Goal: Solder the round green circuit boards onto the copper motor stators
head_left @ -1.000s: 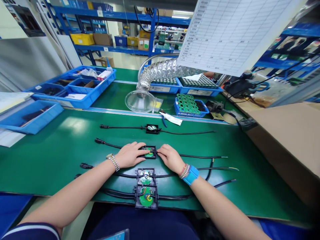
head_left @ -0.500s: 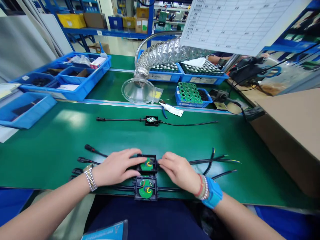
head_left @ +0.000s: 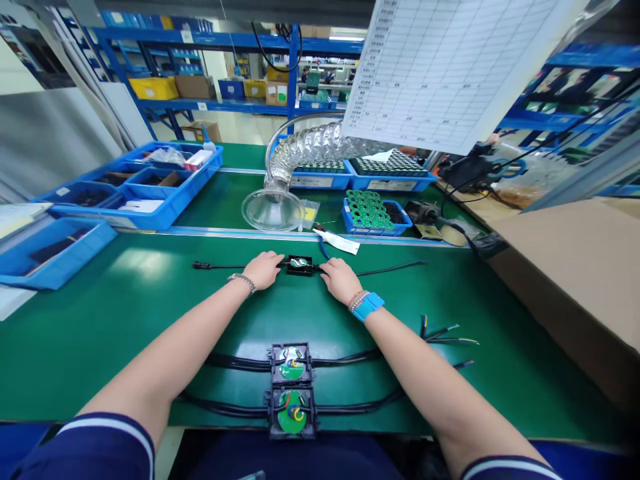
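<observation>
Blue shelves (head_left: pixel 225 105) stand behind a big green table (head_left: pixel 150 313). A blue tray (head_left: pixel 173 208) sits on the left. The left hand (head_left: pixel 263 270) and right hand (head_left: pixel 343 281) have bent fingers close together by the black cord (head_left: pixel 225 267); I cannot tell if they pinch. Between them lies a small black box (head_left: pixel 300 272), with two open boxes (head_left: pixel 275 417) nearer.

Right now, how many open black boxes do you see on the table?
3: a far box between the left hand and right hand; a near box by the table edge; a middle box just behind it. Others may be hidden underneath.
</observation>
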Motion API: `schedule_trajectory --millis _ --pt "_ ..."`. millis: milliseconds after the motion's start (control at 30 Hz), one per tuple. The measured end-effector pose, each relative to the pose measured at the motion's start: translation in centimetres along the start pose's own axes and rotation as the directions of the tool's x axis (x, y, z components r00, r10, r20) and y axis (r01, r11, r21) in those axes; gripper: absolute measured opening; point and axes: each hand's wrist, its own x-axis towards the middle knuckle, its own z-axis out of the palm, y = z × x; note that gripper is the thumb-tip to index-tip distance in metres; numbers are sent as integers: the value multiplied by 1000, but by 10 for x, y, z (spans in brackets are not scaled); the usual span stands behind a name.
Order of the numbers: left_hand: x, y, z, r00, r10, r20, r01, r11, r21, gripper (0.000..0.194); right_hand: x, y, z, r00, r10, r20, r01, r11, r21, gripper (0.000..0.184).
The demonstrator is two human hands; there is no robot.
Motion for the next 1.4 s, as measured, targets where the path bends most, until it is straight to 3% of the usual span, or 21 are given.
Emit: schedule_trajectory --millis 133,300,433,500,600,733,900,1133,1400 --pt "-30 6 8 998 33 59 -29 997 -72 22 -26 -10 2 997 -73 32 70 993 95 15" --pt "-70 12 3 992 106 74 -81 956 -281 9 -51 -23 -17 982 -176 70 153 954 258 8" --pt "-75 10 -15 994 95 51 -40 761 -648 17 -49 -27 -34 979 -203 -21 194 892 407 9" --pt "-75 12 -25 987 145 69 -54 703 -709 17 -48 -27 -43 975 -205 -86 222 881 417 12" --pt "-79 20 -29 979 192 62 -113 777 -619 18 -51 -30 -55 960 -258 -106 276 930 242 19" --pt "-89 35 -11 973 231 -20 -231 954 -192 18 -61 -41 -64 919 -394 -12 393 918 -60 27" --pt "-94 47 10 946 323 -29 -318 940 127 25 -69 -56 -62 885 -462 63 465 865 -191 24" --pt "-80 44 16 931 365 -12 -356 916 183 23 -78 -65 -52 873 -468 135 487 843 -227 17" --pt "-80 31 10 880 474 42 -476 877 69 30 -89 -75 -44 905 -397 152 423 876 -233 14"
